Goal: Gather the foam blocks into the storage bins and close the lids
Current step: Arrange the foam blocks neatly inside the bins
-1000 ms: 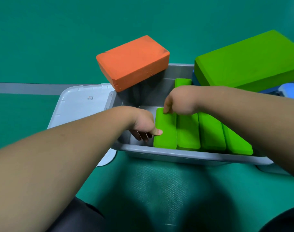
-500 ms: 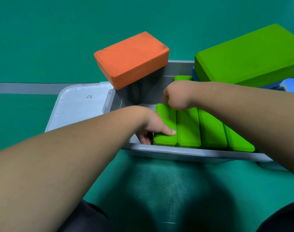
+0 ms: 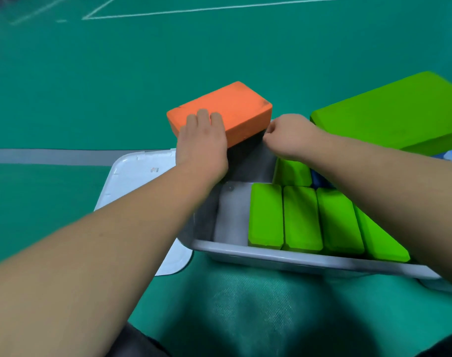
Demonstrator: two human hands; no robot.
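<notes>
Left hand (image 3: 201,143) flat, fingers straight atop orange foam block (image 3: 240,109), perched at eleven o'clock of storage bin (image 3: 271,256), right hand (image 3: 289,136) clenched empty at block's three o'clock, green blocks (image 3: 300,217) side by side inside

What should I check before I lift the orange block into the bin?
1. Left hand on the orange block: ok, its fingers lie on the top.
2. Right hand grip: cannot tell; it is curled by the block's right corner and the contact is hidden.
3. Block top free: ok, only the left hand is on it.
4. Space in the bin: ok, there is bare floor left of the green blocks.
5. Gap wide enough for the block: cannot tell.
6. Lid out of the way: ok, it lies at the bin's left, off the opening.
</notes>
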